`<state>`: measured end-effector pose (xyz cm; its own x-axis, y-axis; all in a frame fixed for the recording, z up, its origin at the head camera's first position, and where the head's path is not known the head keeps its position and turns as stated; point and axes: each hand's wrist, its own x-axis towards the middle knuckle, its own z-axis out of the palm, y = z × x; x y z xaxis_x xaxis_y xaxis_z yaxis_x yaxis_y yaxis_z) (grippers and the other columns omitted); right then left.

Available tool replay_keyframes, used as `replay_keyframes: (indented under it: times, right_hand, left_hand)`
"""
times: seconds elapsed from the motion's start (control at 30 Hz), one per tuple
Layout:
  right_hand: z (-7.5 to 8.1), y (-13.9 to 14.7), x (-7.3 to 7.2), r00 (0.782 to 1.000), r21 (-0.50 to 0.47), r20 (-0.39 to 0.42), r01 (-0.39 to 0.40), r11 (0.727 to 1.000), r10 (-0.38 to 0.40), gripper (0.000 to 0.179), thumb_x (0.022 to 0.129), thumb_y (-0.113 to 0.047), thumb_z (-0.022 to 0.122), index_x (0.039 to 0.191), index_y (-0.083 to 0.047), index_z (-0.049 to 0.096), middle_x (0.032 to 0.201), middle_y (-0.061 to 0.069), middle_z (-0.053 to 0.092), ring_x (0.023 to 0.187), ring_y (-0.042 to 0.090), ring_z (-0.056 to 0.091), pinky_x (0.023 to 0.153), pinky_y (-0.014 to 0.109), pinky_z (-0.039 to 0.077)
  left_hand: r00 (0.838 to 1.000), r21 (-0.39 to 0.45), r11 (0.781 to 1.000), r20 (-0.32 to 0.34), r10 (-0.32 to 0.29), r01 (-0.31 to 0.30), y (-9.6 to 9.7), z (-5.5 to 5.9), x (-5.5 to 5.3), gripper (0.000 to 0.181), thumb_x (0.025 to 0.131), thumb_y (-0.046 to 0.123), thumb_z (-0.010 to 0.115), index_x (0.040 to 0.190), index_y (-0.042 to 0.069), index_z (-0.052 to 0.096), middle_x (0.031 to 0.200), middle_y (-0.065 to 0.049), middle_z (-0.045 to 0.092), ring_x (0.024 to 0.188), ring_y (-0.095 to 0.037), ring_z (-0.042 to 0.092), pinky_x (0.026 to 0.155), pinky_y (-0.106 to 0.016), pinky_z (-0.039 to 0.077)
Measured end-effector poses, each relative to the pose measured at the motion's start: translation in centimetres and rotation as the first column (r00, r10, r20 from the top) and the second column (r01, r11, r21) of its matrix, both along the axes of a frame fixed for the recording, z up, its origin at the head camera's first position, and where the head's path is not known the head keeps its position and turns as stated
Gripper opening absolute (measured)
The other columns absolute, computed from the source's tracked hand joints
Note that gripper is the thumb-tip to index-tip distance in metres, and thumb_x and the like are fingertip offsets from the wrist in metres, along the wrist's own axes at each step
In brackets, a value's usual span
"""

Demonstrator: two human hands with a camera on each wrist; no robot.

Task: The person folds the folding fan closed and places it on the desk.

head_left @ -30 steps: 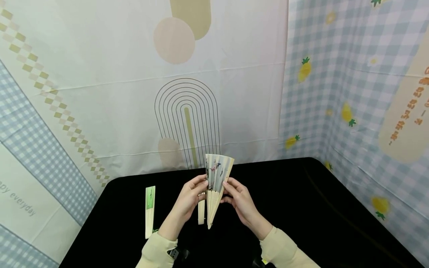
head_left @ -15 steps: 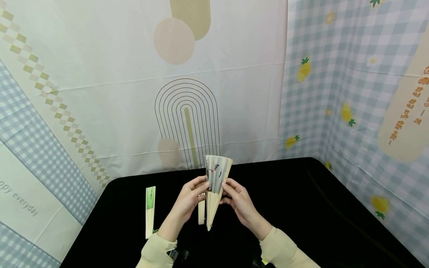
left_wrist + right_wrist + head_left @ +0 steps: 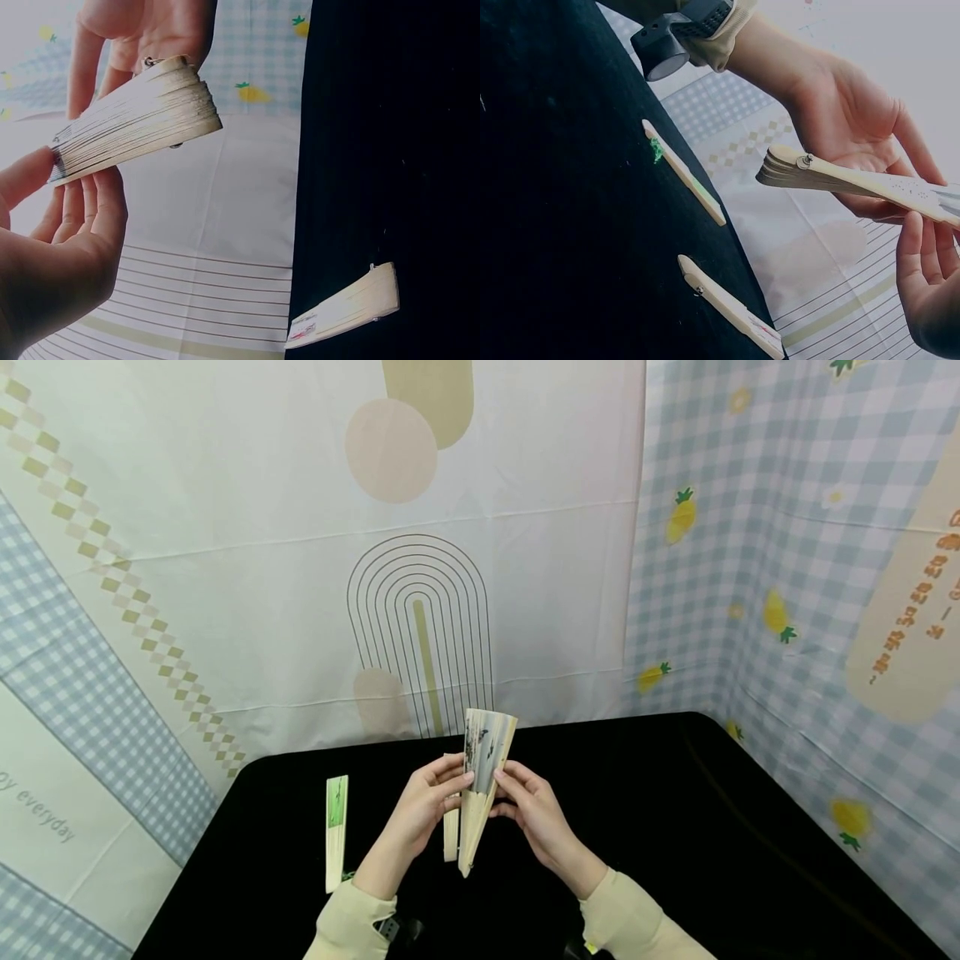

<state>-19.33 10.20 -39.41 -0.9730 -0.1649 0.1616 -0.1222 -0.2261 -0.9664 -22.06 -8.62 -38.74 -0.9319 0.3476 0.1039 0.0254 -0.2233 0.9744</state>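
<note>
Between both hands a folding fan is held up, partly spread, its pale bamboo ribs meeting at a pivot at the lower end and its grey-blue leaf printed with a dark pattern. The left hand grips its left edge, thumb in front and fingers behind. Opposite, the right hand pinches the right edge. In the left wrist view the stacked ribs lie close together near the pivot. Behind the held fan, a second folded fan lies on the black table, partly hidden by the left hand in the head view.
A folded green fan with a green tassel lies on the black tabletop to the left. A pale patterned curtain hangs behind the table, and a checked one with pineapples is at the right.
The held fan has narrowed as its right edge moved toward the left one. Its top now sits slightly lower. Both hands keep their grip, and the fans on the table have not moved.
</note>
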Motion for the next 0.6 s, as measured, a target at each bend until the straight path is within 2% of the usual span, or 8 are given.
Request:
replay_keyframes:
  times: [0.27,0.6]
  right_hand:
    - [0.11,0.01,0.06,1.000,0.012,-0.007,-0.005,1.000,0.005,0.040,0.104,-0.028,0.059,0.131,0.002,0.060,0.115,0.013,0.066,0.091,0.020,0.065,0.072,0.030,0.059]
    - [0.09,0.08,0.20,0.999,0.026,-0.019,-0.030,0.999,0.031,0.042,0.104,-0.029,0.058,0.134,0.001,0.059,0.116,0.013,0.067,0.099,0.031,0.063,0.075,0.032,0.060]
  left_hand:
    - [0.999,0.001,0.999,-0.014,0.037,-0.037,0.22,-0.06,0.01,0.049,0.097,0.009,0.066,0.141,-0.006,0.052,0.121,-0.012,0.066,0.102,-0.016,0.066,0.080,-0.029,0.057]
    - [0.998,-0.040,0.998,-0.027,0.056,-0.057,0.40,0.06,0.19,0.048,0.097,0.011,0.068,0.140,-0.005,0.054,0.118,-0.013,0.067,0.100,-0.016,0.066,0.080,-0.030,0.058]
